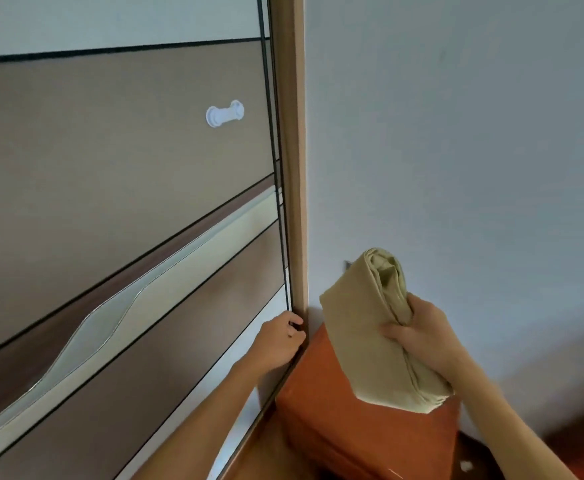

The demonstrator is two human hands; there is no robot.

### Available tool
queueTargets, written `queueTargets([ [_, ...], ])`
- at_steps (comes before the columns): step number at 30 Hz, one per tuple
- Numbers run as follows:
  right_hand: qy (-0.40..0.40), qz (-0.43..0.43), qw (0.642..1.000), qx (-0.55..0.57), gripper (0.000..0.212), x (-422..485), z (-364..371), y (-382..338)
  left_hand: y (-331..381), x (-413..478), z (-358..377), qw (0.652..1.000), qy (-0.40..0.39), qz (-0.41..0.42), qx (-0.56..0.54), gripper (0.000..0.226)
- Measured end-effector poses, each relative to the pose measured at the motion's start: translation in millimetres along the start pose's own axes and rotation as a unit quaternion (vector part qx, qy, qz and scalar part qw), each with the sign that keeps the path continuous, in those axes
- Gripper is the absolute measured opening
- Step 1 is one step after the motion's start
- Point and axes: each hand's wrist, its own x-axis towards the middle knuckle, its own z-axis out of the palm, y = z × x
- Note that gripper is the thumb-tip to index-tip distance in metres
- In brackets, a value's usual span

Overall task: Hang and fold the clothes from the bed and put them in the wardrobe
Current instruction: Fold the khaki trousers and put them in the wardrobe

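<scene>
The wardrobe door (120, 188) fills most of what I see — one big sliding panel in brown and pale bands edged with thin black lines, with a long cream wave-shaped strip running slantwise across its lower half. Just to the right of the door stands one light wooden upright (292, 150), the frame it closes against, and beyond that the plain pale wall (456, 133). Low down beside the frame sits one orange box-like block (352, 427), its top corner close under my hands; what it is exactly I cannot tell. On the door, up high and near the frame, there is one white plastic knob (225, 114) shaped like a small spool.

I hold one folded garment (370, 341), a beige bundle folded into a thick packet, up in the air to the right of the frame and above the orange block — not in the wardrobe yet. My right hand (422, 336) grips it at the middle, thumb across the front face and fingers wrapped round the folded edge behind.

My left hand (281, 337) is at the door's right edge, low down, fingers curled round the edge where it meets the frame. Both my forearms are bare. Two hands, one garment, one door.
</scene>
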Motion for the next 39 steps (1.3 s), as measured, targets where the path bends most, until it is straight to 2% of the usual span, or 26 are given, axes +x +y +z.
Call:
queueTargets([
  [4, -0.024, -0.046, 0.997, -0.053, 0.015, 89.7, 7.8, -7.0, 37.4, 95.8, -12.6, 0.988, 0.067, 0.013, 0.136, 0.024],
  [7, -0.033, -0.065, 0.994, -0.077, 0.015, 157.2, 9.9, -11.8, 75.6, 171.9, -29.9, 0.952, 0.106, 0.036, 0.286, 0.027],
  [10, -0.050, -0.079, 0.991, -0.092, 0.017, 217.9, 12.0, -11.9, 106.7, 241.0, -51.7, 0.872, 0.130, 0.069, 0.466, 0.030],
  [13, -0.063, -0.089, 0.988, -0.111, 0.014, 267.1, 15.7, -11.9, 124.7, 294.6, -69.3, 0.802, 0.117, 0.057, 0.583, 0.035],
  [17, -0.087, -0.095, 0.985, -0.114, 0.010, 310.8, 25.1, -12.7, 120.6, 339.1, -74.7, 0.750, 0.071, 0.010, 0.658, 0.035],
  [20, -0.102, -0.098, 0.985, -0.098, 0.011, 331.1, 30.0, -14.3, 108.6, 362.8, -77.4, 0.694, 0.026, -0.020, 0.720, 0.044],
  [23, -0.120, -0.099, 0.983, -0.097, 0.012, 344.4, 32.9, -12.6, 105.9, 384.2, -82.3, 0.629, -0.024, -0.017, 0.777, 0.046],
  [25, -0.127, -0.101, 0.981, -0.103, 0.014, 349.6, 34.0, -10.2, 106.7, 395.2, -86.6, 0.599, -0.037, -0.007, 0.800, 0.047],
  [27, -0.132, -0.101, 0.980, -0.112, 0.014, 352.6, 34.0, -8.7, 102.9, 398.2, -93.8, 0.573, -0.021, 0.000, 0.819, 0.061],
  [30, -0.129, -0.097, 0.980, -0.112, 0.015, 354.3, 34.9, -5.5, 91.3, 398.3, -101.0, 0.495, -0.006, 0.039, 0.868, 0.083],
  [31, -0.129, -0.094, 0.981, -0.111, 0.014, 353.5, 35.6, -4.8, 91.7, 397.6, -101.4, 0.486, -0.006, 0.038, 0.873, 0.084],
  [32, -0.128, -0.092, 0.981, -0.110, 0.013, 352.3, 35.6, -5.0, 93.8, 398.0, -101.0, 0.496, -0.004, 0.034, 0.868, 0.082],
  [35, -0.127, -0.089, 0.983, -0.095, 0.014, 348.1, 32.4, -4.7, 101.8, 395.0, -99.8, 0.542, -0.003, 0.007, 0.840, 0.066],
  [37, -0.130, -0.086, 0.984, -0.088, 0.017, 345.0, 27.8, -5.4, 99.8, 387.4, -102.2, 0.539, -0.006, -0.002, 0.842, 0.062],
  [39, -0.135, -0.089, 0.983, -0.092, 0.019, 343.1, 23.7, -7.7, 94.4, 376.9, -102.8, 0.510, -0.026, -0.005, 0.860, 0.062],
])
